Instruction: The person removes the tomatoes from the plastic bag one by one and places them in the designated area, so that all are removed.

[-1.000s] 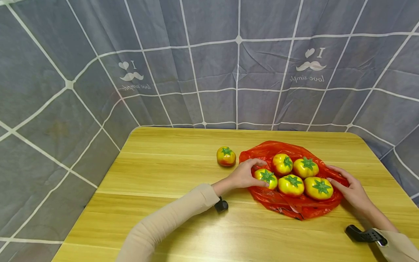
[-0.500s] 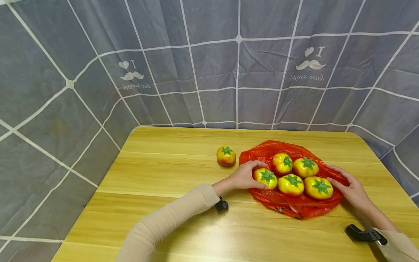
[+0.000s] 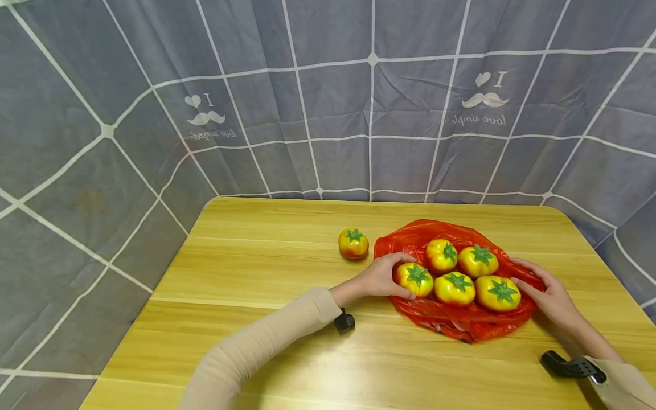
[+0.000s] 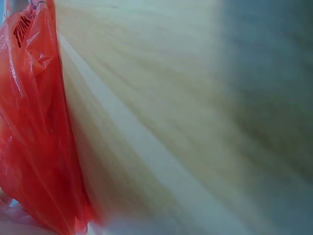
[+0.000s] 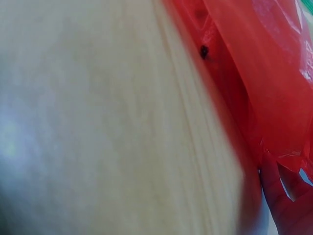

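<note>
My left hand (image 3: 380, 275) curls its thumb and fingers around the leftmost tomato (image 3: 414, 279), which is yellow-red with a green star-shaped top. This tomato and several like it lie in the opened red plastic bag (image 3: 435, 320). On the opposite side, my right hand (image 3: 556, 299) holds the bag's right edge, its thumb beside the nearest tomato (image 3: 498, 294). The left wrist view shows the bag (image 4: 36, 122) as a crumpled red wall with dark print. In the right wrist view, fingers (image 5: 288, 205) show at the lower edge of the bag (image 5: 279, 93).
One more tomato (image 3: 353, 243) stands on the wooden table (image 3: 246, 273), just left of the bag. A grey curtain (image 3: 338, 108) with white grid lines hangs behind and at the sides. Black straps circle both wrists.
My left thumb has slipped a little lower, to the near side of the leftmost tomato, and the fingers have shifted slightly. My right hand, the bag and the other tomatoes stay put.
</note>
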`<control>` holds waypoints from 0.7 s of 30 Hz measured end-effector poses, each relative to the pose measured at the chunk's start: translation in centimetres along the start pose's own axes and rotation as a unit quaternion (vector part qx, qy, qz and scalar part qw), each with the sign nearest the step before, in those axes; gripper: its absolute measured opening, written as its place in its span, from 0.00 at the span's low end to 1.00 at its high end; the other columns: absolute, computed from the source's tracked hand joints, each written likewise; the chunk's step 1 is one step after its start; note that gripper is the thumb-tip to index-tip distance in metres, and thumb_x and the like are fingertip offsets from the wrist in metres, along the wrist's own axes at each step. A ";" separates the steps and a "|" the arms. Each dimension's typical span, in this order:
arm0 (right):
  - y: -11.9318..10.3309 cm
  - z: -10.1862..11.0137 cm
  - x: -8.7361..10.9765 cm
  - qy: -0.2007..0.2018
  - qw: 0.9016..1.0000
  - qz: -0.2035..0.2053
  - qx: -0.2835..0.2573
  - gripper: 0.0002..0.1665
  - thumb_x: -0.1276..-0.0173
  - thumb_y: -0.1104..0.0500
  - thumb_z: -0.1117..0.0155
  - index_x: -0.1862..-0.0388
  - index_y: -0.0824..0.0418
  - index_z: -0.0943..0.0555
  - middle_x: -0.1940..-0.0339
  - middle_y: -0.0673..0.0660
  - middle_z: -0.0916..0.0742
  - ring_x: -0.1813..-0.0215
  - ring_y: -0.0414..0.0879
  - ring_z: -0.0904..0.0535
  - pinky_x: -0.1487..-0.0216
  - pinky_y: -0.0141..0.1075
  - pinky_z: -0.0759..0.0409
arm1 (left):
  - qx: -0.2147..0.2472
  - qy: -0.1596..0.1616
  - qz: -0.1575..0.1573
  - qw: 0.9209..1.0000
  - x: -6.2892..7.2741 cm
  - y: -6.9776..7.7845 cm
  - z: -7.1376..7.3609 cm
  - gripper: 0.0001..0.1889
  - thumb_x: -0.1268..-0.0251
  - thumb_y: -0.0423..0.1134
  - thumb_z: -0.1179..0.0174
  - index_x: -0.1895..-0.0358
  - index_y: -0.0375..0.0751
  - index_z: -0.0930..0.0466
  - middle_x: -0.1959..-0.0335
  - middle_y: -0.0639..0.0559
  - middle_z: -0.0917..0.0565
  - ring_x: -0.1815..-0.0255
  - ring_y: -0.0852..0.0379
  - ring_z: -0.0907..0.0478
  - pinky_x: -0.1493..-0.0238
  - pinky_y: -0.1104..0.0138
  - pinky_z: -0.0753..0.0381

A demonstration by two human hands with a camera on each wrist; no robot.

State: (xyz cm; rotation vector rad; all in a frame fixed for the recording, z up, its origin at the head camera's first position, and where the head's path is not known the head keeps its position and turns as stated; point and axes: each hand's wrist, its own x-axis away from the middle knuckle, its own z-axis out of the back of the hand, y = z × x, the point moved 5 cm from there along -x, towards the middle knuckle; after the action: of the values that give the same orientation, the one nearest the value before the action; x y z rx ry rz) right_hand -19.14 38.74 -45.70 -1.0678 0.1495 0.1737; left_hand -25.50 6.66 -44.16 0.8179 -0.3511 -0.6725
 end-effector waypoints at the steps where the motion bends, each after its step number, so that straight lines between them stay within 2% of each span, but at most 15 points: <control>1: 0.0 0.0 0.0 0.000 1.000 0.001 -0.001 0.29 0.29 0.67 0.46 0.30 0.57 0.33 0.47 0.25 0.28 0.50 0.17 0.28 0.57 0.13 0.27 | 0.002 0.000 0.000 1.000 0.0 0.0 0.0 0.36 0.51 0.44 0.26 0.36 0.45 0.31 0.41 0.52 0.24 0.46 0.61 0.26 0.41 0.73 0.28; 21: 0.1 -0.1 -0.1 0.001 1.000 0.008 -0.005 0.28 0.29 0.68 0.46 0.31 0.56 0.31 0.47 0.24 0.27 0.51 0.16 0.29 0.56 0.12 0.28 | -0.006 0.010 -0.028 1.000 0.1 0.0 -0.1 0.37 0.52 0.44 0.26 0.36 0.45 0.31 0.40 0.51 0.24 0.43 0.61 0.27 0.38 0.72 0.31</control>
State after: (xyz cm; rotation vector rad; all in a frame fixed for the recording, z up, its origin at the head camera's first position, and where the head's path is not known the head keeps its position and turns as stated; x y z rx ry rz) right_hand -19.30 38.69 -45.85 -1.0766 0.1593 0.1879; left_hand -25.36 6.59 -44.22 0.8259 -0.3063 -0.7181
